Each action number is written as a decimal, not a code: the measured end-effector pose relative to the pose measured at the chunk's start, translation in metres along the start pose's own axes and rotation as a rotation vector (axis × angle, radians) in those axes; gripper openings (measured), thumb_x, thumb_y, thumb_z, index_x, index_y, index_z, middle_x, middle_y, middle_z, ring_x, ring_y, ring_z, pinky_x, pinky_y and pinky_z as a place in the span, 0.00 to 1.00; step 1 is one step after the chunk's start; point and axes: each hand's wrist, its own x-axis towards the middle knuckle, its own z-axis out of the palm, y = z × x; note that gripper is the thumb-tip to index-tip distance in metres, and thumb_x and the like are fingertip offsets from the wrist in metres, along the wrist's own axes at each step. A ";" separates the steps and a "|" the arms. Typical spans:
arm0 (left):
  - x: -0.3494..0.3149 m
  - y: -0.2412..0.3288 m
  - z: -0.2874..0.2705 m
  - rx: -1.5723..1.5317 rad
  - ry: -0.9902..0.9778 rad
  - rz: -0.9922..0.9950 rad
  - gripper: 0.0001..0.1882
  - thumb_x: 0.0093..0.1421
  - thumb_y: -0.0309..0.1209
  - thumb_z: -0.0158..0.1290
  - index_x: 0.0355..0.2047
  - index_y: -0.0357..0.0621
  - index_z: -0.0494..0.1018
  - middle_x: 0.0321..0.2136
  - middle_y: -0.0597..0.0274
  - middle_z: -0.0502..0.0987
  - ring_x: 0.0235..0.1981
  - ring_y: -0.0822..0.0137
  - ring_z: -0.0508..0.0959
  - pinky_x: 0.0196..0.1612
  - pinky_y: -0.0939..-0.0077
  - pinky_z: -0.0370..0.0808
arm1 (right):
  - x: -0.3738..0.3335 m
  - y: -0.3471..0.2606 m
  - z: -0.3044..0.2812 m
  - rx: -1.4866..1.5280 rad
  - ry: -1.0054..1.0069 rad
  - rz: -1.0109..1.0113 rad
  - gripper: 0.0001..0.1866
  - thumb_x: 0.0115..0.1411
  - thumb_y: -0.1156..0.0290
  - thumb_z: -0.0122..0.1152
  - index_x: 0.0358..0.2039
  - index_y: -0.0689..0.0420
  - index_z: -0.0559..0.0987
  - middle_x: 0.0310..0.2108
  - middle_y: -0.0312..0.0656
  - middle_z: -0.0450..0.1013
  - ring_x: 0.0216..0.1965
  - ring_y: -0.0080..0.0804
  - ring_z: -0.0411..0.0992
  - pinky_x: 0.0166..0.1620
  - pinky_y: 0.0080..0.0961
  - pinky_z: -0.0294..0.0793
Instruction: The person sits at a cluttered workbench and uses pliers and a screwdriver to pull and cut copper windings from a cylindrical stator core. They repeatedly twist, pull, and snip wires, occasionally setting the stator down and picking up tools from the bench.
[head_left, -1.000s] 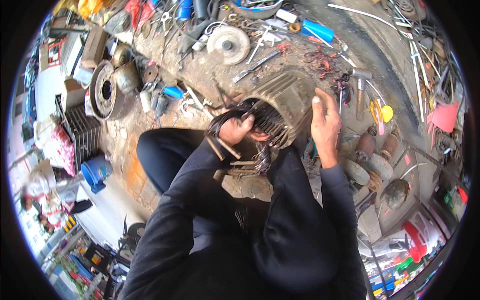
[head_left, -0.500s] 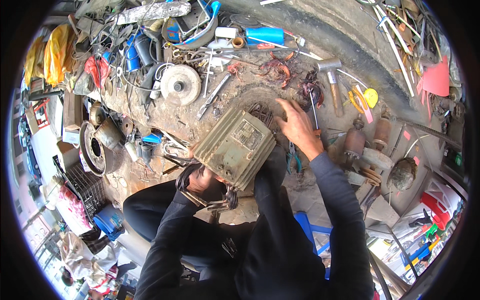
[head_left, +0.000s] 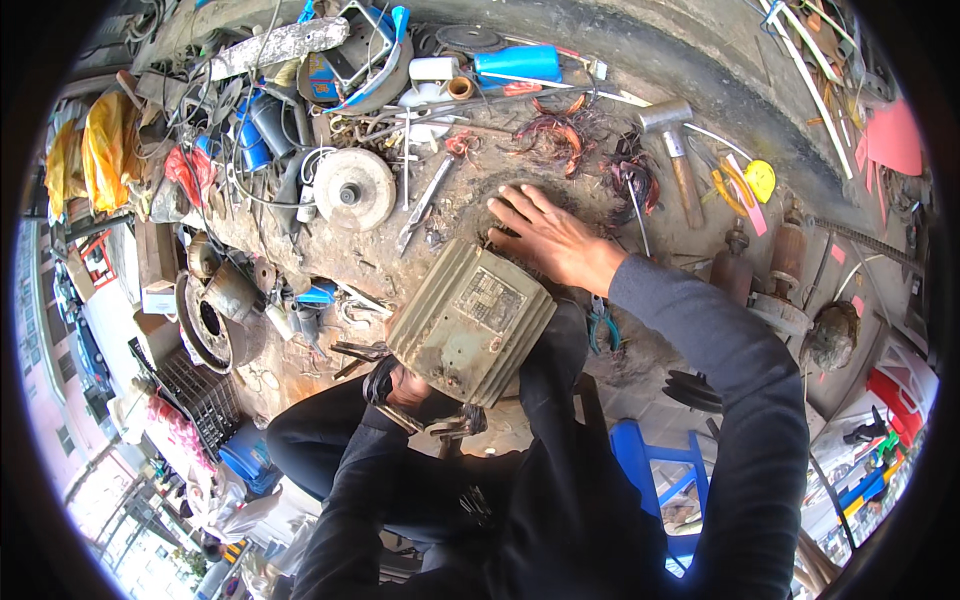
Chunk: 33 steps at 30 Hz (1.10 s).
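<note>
A grey-green finned electric motor housing (head_left: 450,335) with a metal plate on top lies tilted before me, close to my knee. Copper winding wires (head_left: 455,425) stick out at its near end. My left hand (head_left: 405,388) grips that near end from below, its fingers mostly hidden by the housing and the wires. At the far end, my right hand (head_left: 555,240) lies flat with fingers spread, covering the opening there. Whether its palm presses on the windings cannot be seen. Just right of the housing lie teal-handled pliers (head_left: 603,325).
A hammer (head_left: 677,165), a screwdriver (head_left: 637,205) and red-brown wire scraps (head_left: 570,135) lie beyond my right hand. A round grinding wheel (head_left: 352,190) sits at the far left. Motor rotors (head_left: 733,268) stand at right. A blue stool (head_left: 640,465) is beside my leg.
My right hand has moved left over the far end of the housing, hiding the windings seen there before. My left hand keeps its place on the near end. The view has shifted slightly.
</note>
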 end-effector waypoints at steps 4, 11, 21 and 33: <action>0.001 -0.002 -0.006 0.010 -0.008 -0.002 0.31 0.64 0.40 0.55 0.62 0.32 0.67 0.58 0.42 0.72 0.60 0.48 0.73 0.63 0.56 0.70 | 0.000 0.009 -0.004 0.067 0.087 -0.012 0.16 0.60 0.68 0.57 0.49 0.52 0.79 0.57 0.50 0.67 0.65 0.50 0.62 0.68 0.47 0.61; 0.002 0.000 -0.008 0.031 -0.016 0.014 0.33 0.61 0.38 0.56 0.63 0.31 0.66 0.59 0.40 0.71 0.61 0.45 0.72 0.64 0.55 0.69 | -0.023 0.014 0.003 0.129 0.134 0.012 0.05 0.58 0.69 0.60 0.35 0.54 0.78 0.37 0.41 0.65 0.47 0.41 0.65 0.49 0.38 0.66; -0.030 0.012 -0.023 0.265 0.107 0.147 0.38 0.57 0.38 0.58 0.64 0.29 0.64 0.60 0.37 0.68 0.63 0.41 0.69 0.66 0.52 0.67 | -0.023 0.012 0.004 0.166 0.070 0.125 0.15 0.49 0.86 0.57 0.39 0.62 0.70 0.38 0.56 0.68 0.45 0.60 0.67 0.51 0.50 0.66; -0.028 0.042 -0.025 0.069 0.101 0.046 0.34 0.60 0.39 0.59 0.61 0.28 0.66 0.54 0.40 0.75 0.56 0.50 0.77 0.59 0.61 0.74 | -0.045 0.028 0.007 0.554 -0.031 0.425 0.32 0.58 0.85 0.56 0.66 0.68 0.67 0.60 0.65 0.70 0.63 0.63 0.68 0.66 0.45 0.67</action>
